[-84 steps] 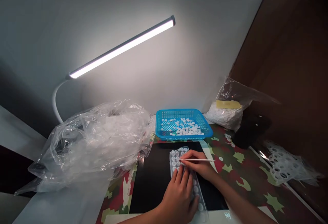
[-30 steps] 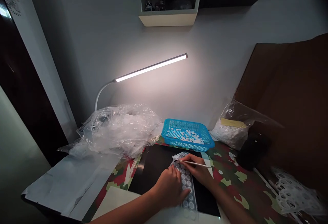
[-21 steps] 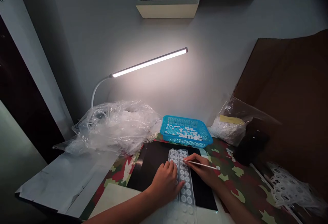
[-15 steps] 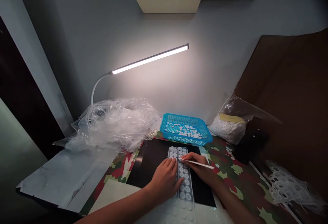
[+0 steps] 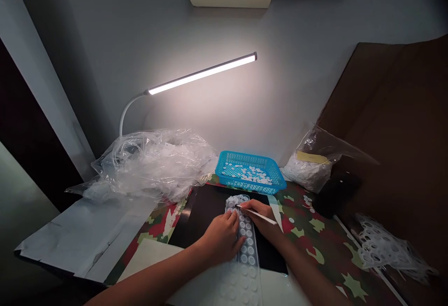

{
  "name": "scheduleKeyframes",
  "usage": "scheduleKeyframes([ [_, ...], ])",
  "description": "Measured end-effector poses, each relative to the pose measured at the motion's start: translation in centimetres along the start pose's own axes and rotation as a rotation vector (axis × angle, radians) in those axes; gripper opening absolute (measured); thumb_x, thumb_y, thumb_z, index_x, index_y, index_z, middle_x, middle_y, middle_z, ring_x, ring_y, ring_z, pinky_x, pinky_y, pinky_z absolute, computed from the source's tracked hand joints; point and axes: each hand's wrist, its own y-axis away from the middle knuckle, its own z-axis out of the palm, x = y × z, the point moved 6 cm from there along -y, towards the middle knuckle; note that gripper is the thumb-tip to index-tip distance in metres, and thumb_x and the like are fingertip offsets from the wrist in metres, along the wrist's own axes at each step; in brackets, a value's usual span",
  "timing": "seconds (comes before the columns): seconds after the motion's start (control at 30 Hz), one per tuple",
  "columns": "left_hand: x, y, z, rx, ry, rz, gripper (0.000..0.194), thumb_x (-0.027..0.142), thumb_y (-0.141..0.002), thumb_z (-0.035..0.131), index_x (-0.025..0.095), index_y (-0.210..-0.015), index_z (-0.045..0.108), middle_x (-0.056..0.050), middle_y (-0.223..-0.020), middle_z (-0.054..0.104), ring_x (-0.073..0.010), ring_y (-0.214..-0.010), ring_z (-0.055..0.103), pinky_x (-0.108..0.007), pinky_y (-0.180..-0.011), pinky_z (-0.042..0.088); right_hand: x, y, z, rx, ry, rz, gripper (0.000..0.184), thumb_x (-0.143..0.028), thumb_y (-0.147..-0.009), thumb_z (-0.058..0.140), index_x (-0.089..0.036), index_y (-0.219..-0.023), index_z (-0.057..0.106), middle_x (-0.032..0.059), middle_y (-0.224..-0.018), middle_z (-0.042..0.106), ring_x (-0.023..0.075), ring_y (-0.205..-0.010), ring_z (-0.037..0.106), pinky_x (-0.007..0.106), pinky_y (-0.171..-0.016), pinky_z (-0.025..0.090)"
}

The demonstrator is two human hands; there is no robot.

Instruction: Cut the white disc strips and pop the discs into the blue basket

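1. While the left hand (image 5: 224,238) lies palm-down on the clear strip (image 5: 247,239), the right hand (image 5: 259,213) has thumb and fingers clamped on a thin white stick (image 5: 265,218).
2. Left grip: thumb spread away from fingers, fingertips on the strip. Can't tell if they pinch anything.
3. Stick slants, tip toward far left, at the strip's far part just beside the left fingertips. Contact at the tip: can't tell.
4. Strip is centre, running near to far, rows of round pale cells. Far part over a black mat (image 5: 199,212), near part over a white sheet (image 5: 154,255).
5. Far side, behind the mat: blue perforated basket (image 5: 245,186), white discs (image 5: 257,174) loose inside.
6. Far right: clear bag (image 5: 310,175) of small white pieces with a yellow label (image 5: 312,157). Any text on it is too small to read.
7. Near right of that: blurred black object (image 5: 336,194), then a white holed sheet (image 5: 385,243).
8. Table has a camouflage-pattern cover (image 5: 317,226); a few loose discs (image 5: 307,200) on its right side.
9. Far left: big crumpled clear plastic bag (image 5: 157,163), lit bar lamp (image 5: 203,73) above it, angled up to the right.
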Motion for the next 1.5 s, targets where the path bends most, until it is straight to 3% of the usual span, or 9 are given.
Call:
scheduleKeyframes([
  [0.13,0.1,-0.1,-0.4,-0.009,0.004,-0.001,0.039,0.035,-0.088,0.043,0.006,-0.11,0.058,-0.018,-0.109,0.061,-0.0281,-0.103,0.055,-0.039,-0.089,0.046,-0.4,-0.1,-0.5,0.072,0.031,-0.01,0.023,-0.039,-0.088,0.052,-0.02,-0.08,0.064,0.005,-0.087,0.067,0.0228,-0.086,0.063,0.034,-0.08,0.048],
  [0.27,0.1,0.0,-0.7,0.005,0.013,-0.024,0.037,0.036,-0.088,0.044,0.009,-0.108,0.058,-0.015,-0.106,0.062,-0.0262,-0.099,0.057,-0.038,-0.086,0.048,-0.7,0.3,-1.1,0.053,0.033,0.002,0.02,-0.038,-0.084,0.058,-0.02,-0.079,0.065,0.0039,-0.081,0.068,0.0214,-0.079,0.064,0.032,-0.074,0.049],
  [0.53,-0.1,0.5,-0.3,0.052,0.066,-0.008,0.048,0.041,-0.091,0.042,0.01,-0.127,0.047,-0.014,-0.13,0.053,-0.0254,-0.121,0.047,-0.038,-0.104,0.035,0.0,1.1,-3.4,0.055,0.008,0.086,0.023,-0.042,-0.082,0.061,-0.02,-0.082,0.066,0.0053,-0.083,0.069,0.0218,-0.08,0.065,0.033,-0.073,0.05],
  [0.7,-0.1,0.6,0.1,-0.013,0.196,0.07,0.054,0.045,-0.095,0.032,0.015,-0.14,0.034,-0.01,-0.142,0.041,-0.0222,-0.131,0.037,-0.038,-0.109,0.028,0.1,1.2,-3.3,0.009,-0.016,0.11,0.022,-0.041,-0.08,0.063,-0.02,-0.079,0.065,0.0051,-0.081,0.069,0.0221,-0.078,0.065,0.033,-0.07,0.051],
  [0.83,-0.2,0.7,0.5,-0.081,0.275,0.085,0.055,0.049,-0.094,0.031,0.019,-0.141,0.033,-0.009,-0.146,0.034,-0.0224,-0.135,0.031,-0.041,-0.111,0.024,0.0,1.1,-3.2,-0.01,-0.037,0.118,0.023,-0.042,-0.079,0.064,-0.019,-0.077,0.065,0.0056,-0.082,0.069,0.0226,-0.079,0.066,0.033,-0.071,0.051],
  [1.17,-0.2,0.7,0.5,-0.092,0.314,0.068,0.056,0.049,-0.093,0.034,0.02,-0.141,0.031,-0.009,-0.146,0.034,-0.0224,-0.135,0.03,-0.042,-0.111,0.023,0.0,1.4,-2.9,-0.06,-0.057,0.102,0.023,-0.042,-0.081,0.062,-0.019,-0.081,0.067,0.007,-0.087,0.07,0.0222,-0.083,0.066,0.035,-0.076,0.053],
  [1.5,-0.2,0.7,0.5,-0.087,0.292,0.074,0.056,0.048,-0.094,0.033,0.018,-0.141,0.032,-0.008,-0.146,0.036,-0.0222,-0.135,0.03,-0.041,-0.111,0.023,-0.5,1.6,-2.6,-0.069,0.068,0.034,0.021,-0.04,-0.084,0.057,-0.021,-0.082,0.067,0.0047,-0.083,0.07,0.0223,-0.079,0.066,0.033,-0.072,0.052],
])
